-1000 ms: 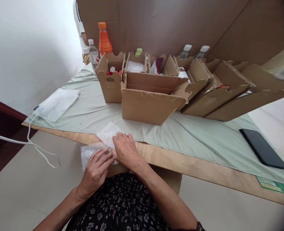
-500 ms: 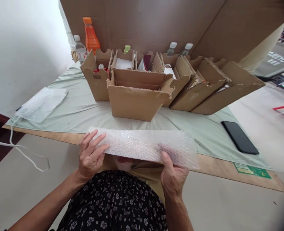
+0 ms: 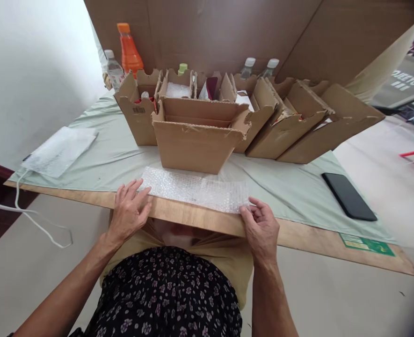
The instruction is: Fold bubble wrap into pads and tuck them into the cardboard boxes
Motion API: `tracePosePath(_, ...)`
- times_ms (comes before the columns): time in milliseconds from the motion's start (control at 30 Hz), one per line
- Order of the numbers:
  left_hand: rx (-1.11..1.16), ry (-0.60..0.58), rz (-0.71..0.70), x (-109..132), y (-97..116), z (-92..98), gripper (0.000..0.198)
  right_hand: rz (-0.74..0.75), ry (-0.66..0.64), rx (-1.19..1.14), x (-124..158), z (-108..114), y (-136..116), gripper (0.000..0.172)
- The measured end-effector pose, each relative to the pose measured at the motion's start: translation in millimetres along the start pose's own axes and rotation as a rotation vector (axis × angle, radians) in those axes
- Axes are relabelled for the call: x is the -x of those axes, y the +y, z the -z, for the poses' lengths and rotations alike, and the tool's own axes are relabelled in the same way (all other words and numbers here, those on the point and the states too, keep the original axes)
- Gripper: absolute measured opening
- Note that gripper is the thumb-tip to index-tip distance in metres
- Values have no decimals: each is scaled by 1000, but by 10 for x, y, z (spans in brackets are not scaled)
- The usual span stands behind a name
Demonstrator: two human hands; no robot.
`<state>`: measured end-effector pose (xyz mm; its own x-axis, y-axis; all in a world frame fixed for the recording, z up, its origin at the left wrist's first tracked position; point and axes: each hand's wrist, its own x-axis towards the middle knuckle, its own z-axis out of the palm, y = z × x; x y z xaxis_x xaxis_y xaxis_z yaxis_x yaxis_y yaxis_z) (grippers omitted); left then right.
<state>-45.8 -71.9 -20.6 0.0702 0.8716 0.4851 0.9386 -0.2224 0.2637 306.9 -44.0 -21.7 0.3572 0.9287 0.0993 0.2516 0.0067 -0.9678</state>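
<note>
A long strip of clear bubble wrap [image 3: 196,189] lies flat along the near edge of the table [image 3: 199,220], on a pale green cloth [image 3: 122,159]. My left hand [image 3: 127,210] rests on the strip's left end with its fingers spread flat. My right hand [image 3: 262,227] is at the strip's right end, thumb and fingers pinching its corner. An open cardboard box [image 3: 198,138] stands just behind the strip.
Several more open cardboard boxes [image 3: 298,121] fan out to the right, and bottles [image 3: 128,47] stand behind them against a cardboard wall. A black phone [image 3: 349,195] lies at the right. A white padded sheet [image 3: 61,150] and a white cable [image 3: 27,220] are at the left.
The bubble wrap was bunched in both hands near my lap, then stretched out in the air. Now it lies flat on the table edge, a hand at each end.
</note>
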Motion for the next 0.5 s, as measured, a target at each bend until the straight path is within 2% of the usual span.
tracePosePath(133, -18, -70, -19, -55, 13, -1, 32, 1, -97, 43, 131, 53, -115, 65)
tracePosePath(233, -40, -111, -67, -106, 11, -37, 35, 14, -211, 110, 397, 132, -211, 75)
tracePosePath(367, -24, -133, -69, -102, 11, -37, 42, 10, -310, 275, 941, 166, -253, 68)
tracePosePath(433, -24, -127, 6, -92, 2, -15, 45, -4, -364, 297, 1189, 108, -215, 61)
tracePosePath(500, -49, -103, 96, -101, -25, 13, 45, 24, -471, 272, 1356, 18, -148, 53)
